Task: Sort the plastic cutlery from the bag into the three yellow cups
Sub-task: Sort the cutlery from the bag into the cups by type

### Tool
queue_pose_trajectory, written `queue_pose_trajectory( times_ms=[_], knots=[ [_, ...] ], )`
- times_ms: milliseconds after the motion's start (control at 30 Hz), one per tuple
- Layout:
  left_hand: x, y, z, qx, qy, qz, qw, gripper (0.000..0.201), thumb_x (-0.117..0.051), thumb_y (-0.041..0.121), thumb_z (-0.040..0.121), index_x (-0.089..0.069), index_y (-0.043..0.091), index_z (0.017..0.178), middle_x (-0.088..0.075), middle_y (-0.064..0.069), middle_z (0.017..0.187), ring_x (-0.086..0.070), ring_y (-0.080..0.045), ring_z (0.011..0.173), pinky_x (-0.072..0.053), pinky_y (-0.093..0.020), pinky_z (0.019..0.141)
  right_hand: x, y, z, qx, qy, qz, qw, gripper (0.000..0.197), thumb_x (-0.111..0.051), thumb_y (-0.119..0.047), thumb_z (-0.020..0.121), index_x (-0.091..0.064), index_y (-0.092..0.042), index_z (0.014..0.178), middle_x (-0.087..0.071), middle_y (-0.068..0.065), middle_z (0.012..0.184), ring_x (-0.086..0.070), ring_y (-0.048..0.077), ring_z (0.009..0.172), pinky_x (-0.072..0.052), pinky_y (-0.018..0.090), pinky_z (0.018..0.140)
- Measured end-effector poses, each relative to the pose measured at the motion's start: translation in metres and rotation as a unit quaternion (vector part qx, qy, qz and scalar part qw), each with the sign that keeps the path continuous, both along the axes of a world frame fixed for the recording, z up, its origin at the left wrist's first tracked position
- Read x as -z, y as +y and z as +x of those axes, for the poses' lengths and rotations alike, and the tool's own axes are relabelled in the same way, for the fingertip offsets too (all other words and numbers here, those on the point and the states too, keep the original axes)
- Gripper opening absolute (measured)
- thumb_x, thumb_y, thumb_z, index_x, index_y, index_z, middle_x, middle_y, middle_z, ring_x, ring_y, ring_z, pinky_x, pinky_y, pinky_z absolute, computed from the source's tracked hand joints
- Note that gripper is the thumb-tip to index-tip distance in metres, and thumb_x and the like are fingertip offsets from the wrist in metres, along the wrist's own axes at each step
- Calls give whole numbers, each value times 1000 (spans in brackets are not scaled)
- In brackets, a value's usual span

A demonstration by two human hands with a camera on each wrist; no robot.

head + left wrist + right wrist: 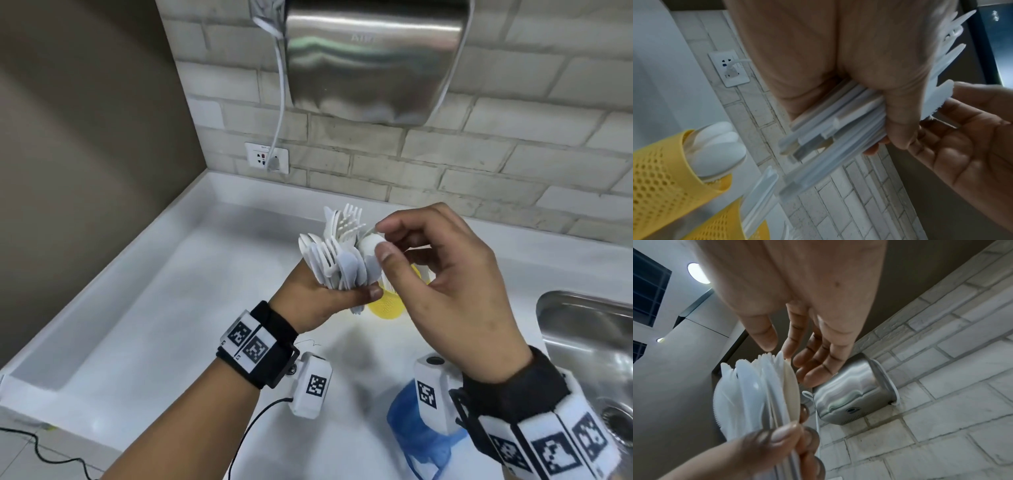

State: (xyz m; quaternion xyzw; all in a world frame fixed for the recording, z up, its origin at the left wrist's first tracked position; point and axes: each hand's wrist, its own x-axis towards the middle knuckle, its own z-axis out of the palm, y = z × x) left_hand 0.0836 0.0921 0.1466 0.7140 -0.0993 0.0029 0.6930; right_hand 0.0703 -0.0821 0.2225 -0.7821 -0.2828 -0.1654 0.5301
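My left hand [318, 298] grips a thick bundle of white plastic cutlery [337, 253] by the handles, heads up, above the white counter. Forks, knives and spoons fan out of it. My right hand [378, 240] pinches the bowl of a spoon [368, 245] at the bundle's right edge between thumb and index finger. Behind the hands stands a yellow mesh cup [387, 306], mostly hidden. The left wrist view shows the handles [834, 129], one yellow cup [657, 170] holding white spoons [715, 149] and a second yellow cup [721, 227] below. The crumpled blue bag [411, 421] lies near my right wrist.
A steel sink [589, 342] is set into the counter at the right. A steel hand dryer [373, 58] hangs on the brick wall, its cord plugged into a socket [267, 158]. A raised rim [102, 274] borders the counter's left side. A black cable [250, 428] trails from my left wrist.
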Motion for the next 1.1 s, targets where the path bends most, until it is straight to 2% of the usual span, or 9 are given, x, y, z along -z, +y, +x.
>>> queue_pose_trajectory(
  times_ms=[100, 200, 400, 567, 667, 767, 900, 1033, 1100],
  knots=[
    [0, 4, -1, -17, -3, -6, 1000, 25, -84, 14, 77, -71, 2, 94, -70, -27, 91, -68, -24, 82, -59, -55, 76, -3, 3, -2, -2, 32, 28, 999, 14, -70, -6, 93, -68, -17, 101, -67, -1, 96, -68, 17, 90, -51, 15, 75],
    [-2, 6, -2, -32, -6, -25, 999, 33, -86, 18, 75, -70, 0, 97, -67, -32, 99, -67, -26, 86, -56, -61, 83, -6, 2, -1, 1, 62, 4, 998, 15, -71, -5, 91, -68, -20, 89, -69, -7, 86, -68, 12, 81, -49, 11, 68],
    [-3, 10, -1, -49, -14, -2, 999, 24, -85, 9, 80, -69, -5, 90, -68, -28, 91, -66, -20, 80, -57, -53, 81, -7, 3, -2, 14, 12, -43, 999, 16, -71, -2, 90, -72, -17, 87, -67, -10, 86, -67, 11, 82, -50, 11, 72],
    [-8, 11, -3, -63, -51, 10, 997, 16, -83, 2, 80, -77, 14, 90, -76, 11, 87, -70, -3, 85, -58, -27, 79, -3, 2, -4, -20, -1, 1, 1000, 17, -65, 0, 95, -65, -16, 90, -62, -2, 91, -66, 20, 85, -50, 17, 74],
    [-10, 13, -2, -75, -82, 31, 993, 18, -84, 5, 81, -76, 12, 96, -76, 12, 89, -71, -2, 86, -54, -20, 80, 0, 1, -4, -52, 42, 22, 998, 13, -62, -7, 98, -62, -20, 94, -63, 0, 95, -65, 22, 86, -48, 18, 73],
    [-12, 13, -4, -64, -88, 46, 993, 26, -83, 6, 81, -75, 29, 90, -75, 21, 88, -70, 2, 86, -55, -20, 81, 3, 0, -1, -54, 2, -9, 999, 8, -65, -4, 97, -64, -12, 95, -60, 1, 96, -62, 20, 87, -48, 19, 76],
    [-9, 10, -7, -63, -60, 21, 996, 28, -85, 10, 80, -75, 37, 86, -75, 11, 87, -69, -5, 83, -59, -32, 78, -3, -2, -1, -52, -25, 62, 996, 3, -60, -10, 98, -61, -13, 97, -58, 10, 102, -62, 27, 94, -53, 29, 81],
    [-7, 8, -6, -49, -33, 37, 998, 17, -85, 15, 81, -73, 25, 75, -72, -13, 75, -67, -17, 70, -58, -38, 69, -15, 1, -4, -70, -20, 196, 978, 4, -54, -15, 103, -53, -17, 106, -58, 24, 116, -63, 43, 99, -55, 42, 87],
    [-8, 8, -7, -30, -33, 30, 999, 17, -84, 11, 82, -72, 22, 75, -71, -9, 71, -67, -14, 69, -56, -32, 62, -23, 1, -6, -78, -6, 296, 952, 5, -50, -19, 106, -47, -16, 109, -58, 23, 119, -64, 42, 101, -55, 51, 90]
  ],
)
